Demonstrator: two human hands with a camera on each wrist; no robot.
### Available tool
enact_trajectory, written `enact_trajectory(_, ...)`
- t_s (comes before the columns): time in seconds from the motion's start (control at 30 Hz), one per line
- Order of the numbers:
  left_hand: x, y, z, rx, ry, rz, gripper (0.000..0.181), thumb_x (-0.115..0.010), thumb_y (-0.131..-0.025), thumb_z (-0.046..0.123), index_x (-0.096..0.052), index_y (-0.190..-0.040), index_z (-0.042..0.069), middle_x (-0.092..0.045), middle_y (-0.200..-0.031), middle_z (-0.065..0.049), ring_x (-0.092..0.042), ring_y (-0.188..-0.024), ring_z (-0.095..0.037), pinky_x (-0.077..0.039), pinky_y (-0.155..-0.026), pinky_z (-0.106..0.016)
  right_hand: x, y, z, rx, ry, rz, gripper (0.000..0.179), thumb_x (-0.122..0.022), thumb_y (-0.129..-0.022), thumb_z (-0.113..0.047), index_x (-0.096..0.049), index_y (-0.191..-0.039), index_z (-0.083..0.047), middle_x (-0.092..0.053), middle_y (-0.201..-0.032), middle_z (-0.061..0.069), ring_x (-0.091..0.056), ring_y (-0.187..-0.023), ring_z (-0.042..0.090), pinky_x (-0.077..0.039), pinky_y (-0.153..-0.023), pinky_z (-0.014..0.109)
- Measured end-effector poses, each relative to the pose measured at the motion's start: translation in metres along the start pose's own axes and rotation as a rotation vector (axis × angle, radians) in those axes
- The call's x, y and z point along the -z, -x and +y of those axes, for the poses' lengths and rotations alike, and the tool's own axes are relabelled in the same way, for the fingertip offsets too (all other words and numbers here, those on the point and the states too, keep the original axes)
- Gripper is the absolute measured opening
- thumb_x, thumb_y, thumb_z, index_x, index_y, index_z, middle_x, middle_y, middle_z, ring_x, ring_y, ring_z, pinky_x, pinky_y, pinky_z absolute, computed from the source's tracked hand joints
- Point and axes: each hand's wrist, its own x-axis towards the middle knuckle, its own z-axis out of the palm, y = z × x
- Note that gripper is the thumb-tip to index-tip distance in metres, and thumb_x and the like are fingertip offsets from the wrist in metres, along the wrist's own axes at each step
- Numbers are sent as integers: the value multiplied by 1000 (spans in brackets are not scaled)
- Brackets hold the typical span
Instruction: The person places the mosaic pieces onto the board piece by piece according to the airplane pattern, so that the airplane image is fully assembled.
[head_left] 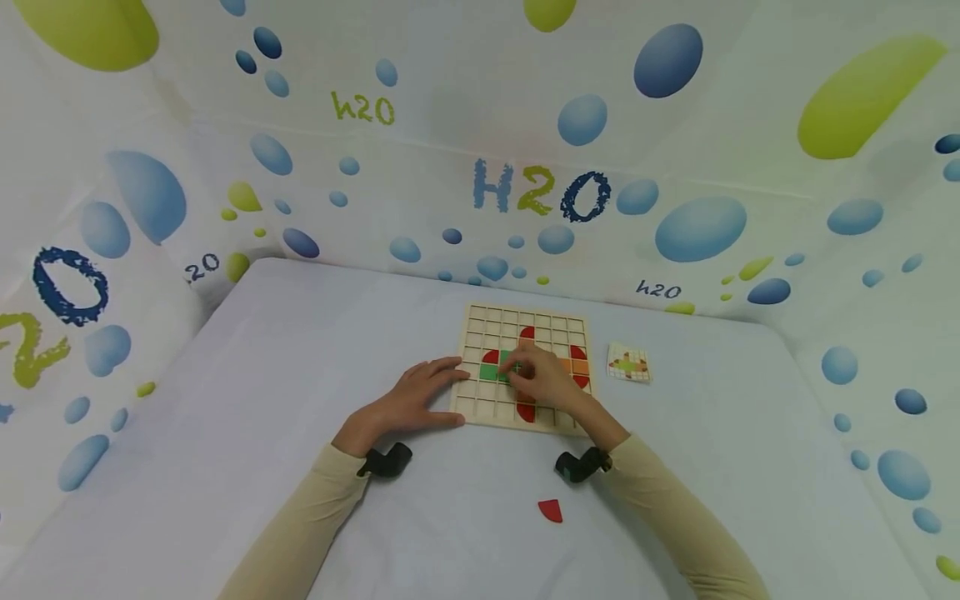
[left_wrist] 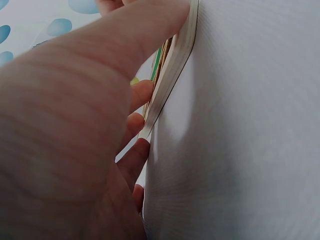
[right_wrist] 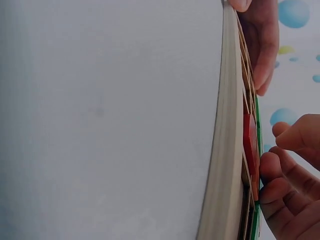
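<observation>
A wooden grid board (head_left: 475, 408) lies on the white table with green squares (head_left: 489, 372), orange squares (head_left: 579, 367) and several red quarter-circle tiles (head_left: 527, 413) in its cells. My left hand (head_left: 411, 400) rests against the board's left edge, fingers extended and thumb near the lower-left corner. Over the middle of the board is my right hand (head_left: 546, 377), its bent fingertips (right_wrist: 270, 166) touching the green tiles. No piece shows between thumb and fingers in the right wrist view. The hand hides some of the middle cells.
A loose red quarter-circle tile (head_left: 551, 511) lies on the table in front of the board. Right of the board is a small pattern card (head_left: 628, 363) with a coloured cross-like design. A white sheet with blue and green drops (head_left: 701, 229) hangs behind and at the sides.
</observation>
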Motion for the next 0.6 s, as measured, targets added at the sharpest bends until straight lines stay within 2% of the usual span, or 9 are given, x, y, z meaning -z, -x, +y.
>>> enact_trajectory(0.13, 0, 0, 2, 2, 4, 2, 64, -73, -87, 34, -48, -141, 11, -31, -156, -15, -26, -144, -37, -17, -115, -58, 1, 5, -1, -7, -11, -25, 15, -62, -91, -3, -74, -99, -7, -62, -102, 8, -56, -73, 12, -51, -69, 25)
enact_trajectory(0.33, -1, -1, -1, -1, -8, 3, 64, -73, -87, 35, -48, -141, 12, -30, -156, -14, -26, -143, -36, -17, -115, -57, 1, 13, -2, 64, -28, -59, 13, -63, -91, -2, -72, -100, -3, -65, -100, 9, -53, -73, 11, -49, -67, 22)
enact_trajectory(0.6, -1, -1, 1, 9, 0, -1, 64, -73, -87, 35, -48, -141, 12, -31, -156, -14, -26, -144, -36, -16, -116, -57, 2, 30, -6, 55, -24, -119, 12, -64, -92, -7, -73, -99, -11, -64, -95, 0, -52, -74, 10, -47, -62, 20)
